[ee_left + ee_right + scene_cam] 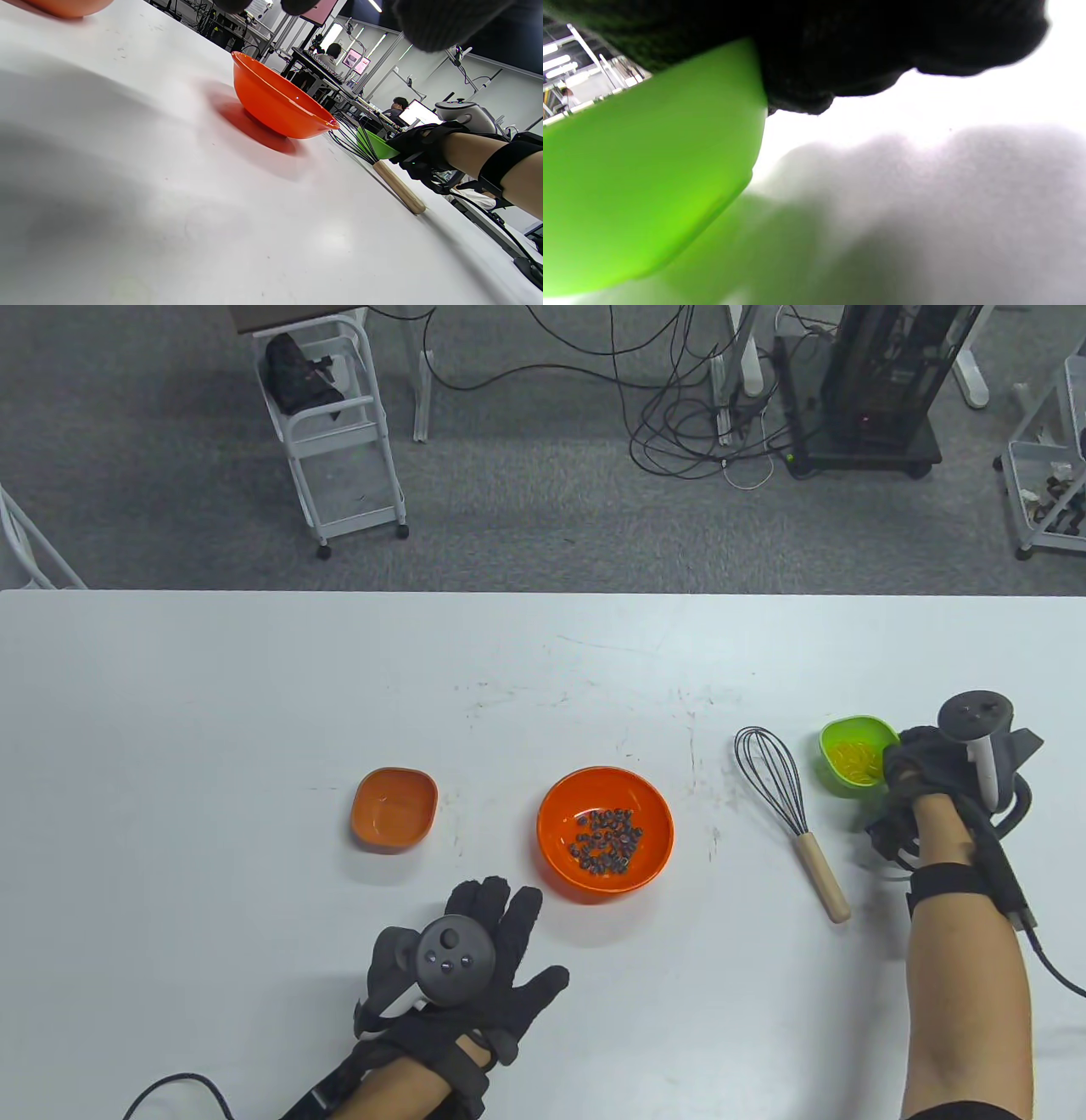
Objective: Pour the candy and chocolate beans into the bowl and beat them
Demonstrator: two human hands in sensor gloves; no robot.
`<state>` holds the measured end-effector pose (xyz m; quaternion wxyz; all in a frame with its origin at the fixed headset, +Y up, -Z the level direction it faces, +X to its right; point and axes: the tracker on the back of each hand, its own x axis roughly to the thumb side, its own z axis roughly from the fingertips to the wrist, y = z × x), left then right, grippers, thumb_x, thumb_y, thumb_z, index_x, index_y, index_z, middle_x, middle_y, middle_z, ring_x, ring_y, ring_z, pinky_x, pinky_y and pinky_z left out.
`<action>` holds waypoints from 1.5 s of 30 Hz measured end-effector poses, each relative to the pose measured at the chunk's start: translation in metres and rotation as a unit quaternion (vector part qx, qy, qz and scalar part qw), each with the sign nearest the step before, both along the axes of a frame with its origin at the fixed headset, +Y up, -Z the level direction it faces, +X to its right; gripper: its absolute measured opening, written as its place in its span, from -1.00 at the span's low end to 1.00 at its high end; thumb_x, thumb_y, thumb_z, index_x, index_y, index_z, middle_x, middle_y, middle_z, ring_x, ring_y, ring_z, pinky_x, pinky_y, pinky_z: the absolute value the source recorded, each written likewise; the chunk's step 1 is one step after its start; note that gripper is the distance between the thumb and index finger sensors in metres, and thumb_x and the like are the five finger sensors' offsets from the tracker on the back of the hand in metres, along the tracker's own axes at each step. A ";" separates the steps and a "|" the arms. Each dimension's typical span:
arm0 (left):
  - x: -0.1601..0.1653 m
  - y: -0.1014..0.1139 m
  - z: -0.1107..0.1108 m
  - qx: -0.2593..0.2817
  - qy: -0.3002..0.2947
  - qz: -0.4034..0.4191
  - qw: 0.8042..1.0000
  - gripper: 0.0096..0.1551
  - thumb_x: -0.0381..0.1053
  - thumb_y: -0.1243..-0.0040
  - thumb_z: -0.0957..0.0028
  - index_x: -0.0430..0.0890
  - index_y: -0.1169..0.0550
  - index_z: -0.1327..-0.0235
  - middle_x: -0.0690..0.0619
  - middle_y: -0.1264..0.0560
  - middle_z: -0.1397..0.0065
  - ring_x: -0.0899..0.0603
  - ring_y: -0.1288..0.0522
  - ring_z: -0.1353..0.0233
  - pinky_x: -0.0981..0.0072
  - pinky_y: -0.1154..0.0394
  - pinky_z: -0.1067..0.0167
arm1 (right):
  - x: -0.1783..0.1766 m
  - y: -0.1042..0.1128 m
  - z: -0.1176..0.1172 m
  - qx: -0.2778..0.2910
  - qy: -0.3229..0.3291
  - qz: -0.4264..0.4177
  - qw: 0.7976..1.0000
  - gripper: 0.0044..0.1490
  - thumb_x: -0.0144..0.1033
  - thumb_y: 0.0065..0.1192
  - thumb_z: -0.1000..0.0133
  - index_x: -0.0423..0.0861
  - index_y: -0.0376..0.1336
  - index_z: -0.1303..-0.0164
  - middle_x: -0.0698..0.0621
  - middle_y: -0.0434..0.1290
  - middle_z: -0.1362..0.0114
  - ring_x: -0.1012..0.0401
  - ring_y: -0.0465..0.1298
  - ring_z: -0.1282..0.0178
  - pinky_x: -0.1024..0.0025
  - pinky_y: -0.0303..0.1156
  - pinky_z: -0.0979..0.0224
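Right hand: our right hand (pixel 920 768) is at the right side of the bench (pixel 254 712), its fingers (pixel 865 55) curled round the near-right rim of the green bowl (pixel 851 753), grasping it.
Green bowl: we see yellow candy (pixel 855 762) inside it; in the right wrist view its base appears tilted clear of the bench, with a green-tinted shadow beneath.
Left hand: our left hand (pixel 475 976) rests low over the near middle of the bench, fingers spread and released, grasping nothing; it is just near-left of the large orange bowl.
Large orange bowl: the large orange bowl (pixel 605 833) stands at the centre of the bench and holds a cluster of dark chocolate beans (pixel 607 839).
Small orange dish: the small orange dish (pixel 394 809) sits to the left of the large bowl, apart from it, and we see nothing in it.
Whisk: the whisk (pixel 789 819) lies flat between the large orange bowl and the green bowl, black wires pointing far, wooden handle pointing near-right, touched by neither hand.
Beyond the bench: a white cart (pixel 335 432), cables on grey floor, a black equipment rack (pixel 882 381).
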<state>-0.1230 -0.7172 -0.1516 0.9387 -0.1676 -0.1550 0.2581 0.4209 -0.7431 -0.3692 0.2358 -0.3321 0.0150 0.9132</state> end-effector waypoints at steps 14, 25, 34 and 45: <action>-0.006 0.003 -0.002 0.005 0.011 0.024 1.000 0.07 0.58 -0.01 -0.07 0.17 0.06 -0.70 -0.18 0.15 -0.78 -0.43 0.23 -0.69 -0.64 0.03 -0.36 | -0.074 0.080 0.024 0.096 0.074 -0.022 0.992 -0.47 -0.14 0.64 0.09 -0.07 0.53 -0.06 -0.02 0.67 0.22 0.11 0.64 0.51 0.24 0.68 0.47; -0.008 0.006 -0.003 0.027 0.017 0.049 0.998 0.07 0.57 -0.03 -0.06 0.16 0.04 -0.70 -0.19 0.12 -0.77 -0.43 0.20 -0.69 -0.63 0.02 -0.36 | -0.210 0.075 0.038 0.090 0.197 -0.010 0.976 -0.47 -0.15 0.60 0.05 -0.06 0.51 -0.10 -0.03 0.67 0.21 0.10 0.64 0.51 0.23 0.66 0.46; -0.013 0.004 -0.006 0.012 0.022 0.045 0.999 0.06 0.57 -0.02 -0.07 0.17 0.05 -0.70 -0.19 0.14 -0.77 -0.44 0.23 -0.68 -0.64 0.04 -0.36 | -0.271 0.044 0.041 0.104 0.230 -0.018 0.967 -0.48 -0.11 0.58 0.03 -0.02 0.49 -0.11 -0.03 0.68 0.20 0.08 0.66 0.50 0.23 0.67 0.45; -0.014 0.003 -0.008 0.008 0.024 0.046 0.999 0.07 0.57 -0.02 -0.07 0.17 0.05 -0.70 -0.19 0.15 -0.77 -0.43 0.24 -0.69 -0.64 0.05 -0.36 | -0.287 0.028 0.043 0.097 0.252 0.004 0.963 -0.50 -0.06 0.59 0.01 0.01 0.47 -0.08 -0.01 0.71 0.18 0.07 0.69 0.51 0.23 0.69 0.47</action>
